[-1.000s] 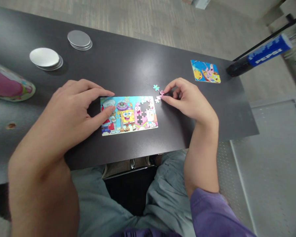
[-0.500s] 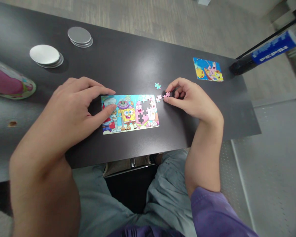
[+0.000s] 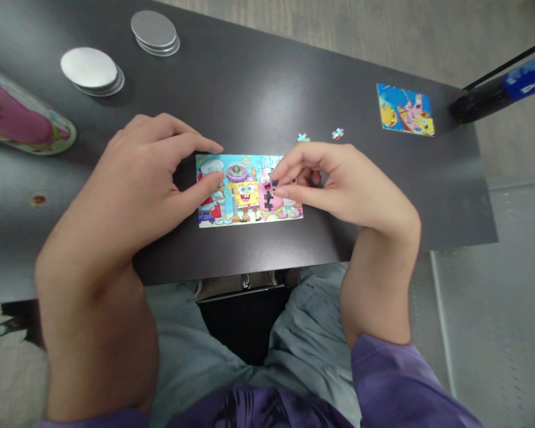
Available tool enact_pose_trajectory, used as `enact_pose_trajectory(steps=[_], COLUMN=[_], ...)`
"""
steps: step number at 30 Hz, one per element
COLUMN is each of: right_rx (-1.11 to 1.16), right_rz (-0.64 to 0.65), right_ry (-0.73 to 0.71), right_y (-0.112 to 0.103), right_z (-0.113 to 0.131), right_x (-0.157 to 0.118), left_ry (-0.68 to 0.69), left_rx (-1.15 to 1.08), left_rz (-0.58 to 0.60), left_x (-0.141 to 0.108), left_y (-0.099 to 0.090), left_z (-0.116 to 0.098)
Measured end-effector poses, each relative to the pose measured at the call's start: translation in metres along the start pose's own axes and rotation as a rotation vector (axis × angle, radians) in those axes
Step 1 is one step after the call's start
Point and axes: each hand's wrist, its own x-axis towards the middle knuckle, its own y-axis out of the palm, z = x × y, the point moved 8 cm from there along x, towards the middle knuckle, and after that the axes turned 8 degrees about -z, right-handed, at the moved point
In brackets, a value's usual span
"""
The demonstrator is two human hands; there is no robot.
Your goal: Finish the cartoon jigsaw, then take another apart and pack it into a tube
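A cartoon jigsaw puzzle (image 3: 245, 193) lies flat on the dark table, with dark gaps showing in the pink figure. My left hand (image 3: 147, 172) rests at its left end, thumb on the picture and index finger along the top edge, fingers apart. Over the puzzle's right part is my right hand (image 3: 339, 178), thumb and index finger pinched together above the gaps; whatever they hold is too hidden to name. A teal loose piece (image 3: 303, 137) lies just above the right hand, and another loose piece (image 3: 337, 134) is farther right.
Two stacks of silver discs (image 3: 89, 68) (image 3: 155, 30) stand at the back left, near a pink cartoon-printed cylinder (image 3: 22, 116). At the right are a small cartoon picture card (image 3: 405, 110) and a dark bottle with a blue label (image 3: 526, 77). The table's (image 3: 249, 252) front edge is close to my lap.
My right hand has moved left from the loose pieces onto the puzzle's right part. A loose piece now shows to the right of the teal one. The camera view has shifted slightly.
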Motion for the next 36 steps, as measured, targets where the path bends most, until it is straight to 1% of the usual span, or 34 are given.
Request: enact_pose_trajectory(steps=[2, 4, 9, 14, 18, 23, 25, 27, 29, 31, 33, 36], right_rx=[0.029, 0.039, -0.045, -0.178, -0.245, -0.248, -0.205, -0.188, -0.22, -0.266, -0.298, -0.314], right_rz=[0.041, 0.051, 0.021, -0.03, 0.011, 0.026, -0.045, -0.179, -0.308, -0.354, -0.31, -0.152], right_ry=[0.007, 0.009, -0.019, 0.008, -0.026, -0.076, -0.1, -0.123, -0.143, -0.149, -0.148, -0.157], right_y=[0.008, 0.01, 0.01, 0.006, 0.009, 0.007, -0.003, -0.019, -0.033, -0.037, -0.029, -0.006], right_z=[-0.001, -0.003, -0.002, 0.001, 0.006, 0.009, 0.008, 0.006, 0.006, 0.006, 0.008, 0.014], right_x=[0.002, 0.004, 0.006, 0.007, 0.009, 0.009, 0.007, 0.003, -0.001, -0.003, 0.0, 0.006], left_ry=[-0.02, -0.024, -0.011, -0.008, -0.025, 0.008, 0.007, 0.003, 0.007, 0.012, 0.017, 0.012], left_rx=[0.025, 0.046, 0.056, 0.054, 0.054, 0.008, -0.001, -0.006, -0.008, -0.008, -0.01, -0.007], left_rz=[0.029, 0.038, 0.044, 0.051, 0.039, -0.013, -0.019, -0.021, -0.023, -0.03, -0.024, -0.021], left_x=[0.001, 0.001, 0.001, 0.002, 0.001, 0.001, 0.002, 0.002, 0.002, 0.002, 0.002, 0.002], left_y=[0.0, -0.001, -0.002, -0.003, -0.003, -0.005, -0.004, -0.003, -0.002, -0.001, -0.001, -0.001], left_z=[-0.001, -0.003, -0.006, -0.007, -0.006, -0.009, -0.008, -0.006, -0.004, -0.003, -0.002, -0.003])
